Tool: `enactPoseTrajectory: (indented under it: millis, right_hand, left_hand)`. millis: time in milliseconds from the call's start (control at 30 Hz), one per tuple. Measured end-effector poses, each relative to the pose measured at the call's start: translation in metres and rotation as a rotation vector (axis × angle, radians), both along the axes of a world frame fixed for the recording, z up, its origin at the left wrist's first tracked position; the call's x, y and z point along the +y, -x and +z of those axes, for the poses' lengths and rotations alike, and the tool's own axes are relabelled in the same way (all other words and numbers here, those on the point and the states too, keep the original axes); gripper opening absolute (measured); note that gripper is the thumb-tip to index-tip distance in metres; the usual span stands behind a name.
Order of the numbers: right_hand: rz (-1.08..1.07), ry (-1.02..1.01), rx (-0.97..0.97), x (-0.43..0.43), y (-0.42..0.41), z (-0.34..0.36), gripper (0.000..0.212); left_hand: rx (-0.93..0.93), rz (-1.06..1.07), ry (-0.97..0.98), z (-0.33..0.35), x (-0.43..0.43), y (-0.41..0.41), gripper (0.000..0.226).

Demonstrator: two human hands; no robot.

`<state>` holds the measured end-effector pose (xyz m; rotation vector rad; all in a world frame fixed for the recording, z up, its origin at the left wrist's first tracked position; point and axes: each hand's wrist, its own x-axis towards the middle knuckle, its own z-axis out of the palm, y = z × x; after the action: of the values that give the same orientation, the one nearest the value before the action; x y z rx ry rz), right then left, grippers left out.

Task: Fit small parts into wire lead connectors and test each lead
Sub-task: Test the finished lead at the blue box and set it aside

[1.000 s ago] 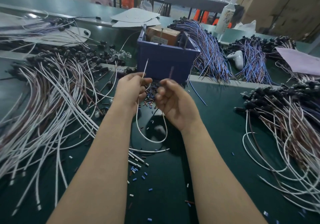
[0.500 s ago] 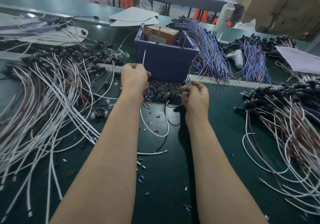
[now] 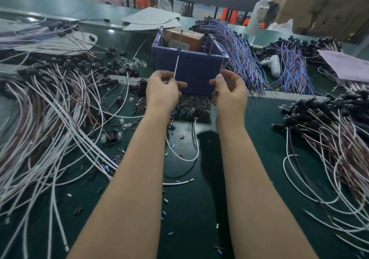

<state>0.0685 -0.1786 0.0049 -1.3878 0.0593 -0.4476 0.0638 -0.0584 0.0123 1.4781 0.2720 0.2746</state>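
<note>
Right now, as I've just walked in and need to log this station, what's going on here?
A person holds one lead up before the blue bin. The left hand pinches its white wire, tip pointing toward a metal pin on the bin's rim. The right hand pinches a thin darker wire near the bin's right corner. The lead's loop hangs between the forearms. Both sides hold piles of leads.
</note>
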Motion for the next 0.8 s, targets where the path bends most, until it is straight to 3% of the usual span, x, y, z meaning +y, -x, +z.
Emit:
enactPoseTrajectory:
  millis: [133,433,800]
  right_hand:
    - [0.006,0.113,0.003,-0.001,-0.007,0.01,0.013]
    - [0.022,0.108,0.031,-0.003,-0.012,0.014,0.02]
    - [0.054,0.21,-0.01,0.0,-0.013,0.014,0.028]
  left_hand:
    - [-0.027,0.029,-0.012,0.003,0.002,0.0,0.021]
    - [-0.149,0.163,-0.028,0.004,-0.003,0.001,0.021]
    - [-0.085,0.042,-0.042,0.005,-0.002,-0.007,0.014]
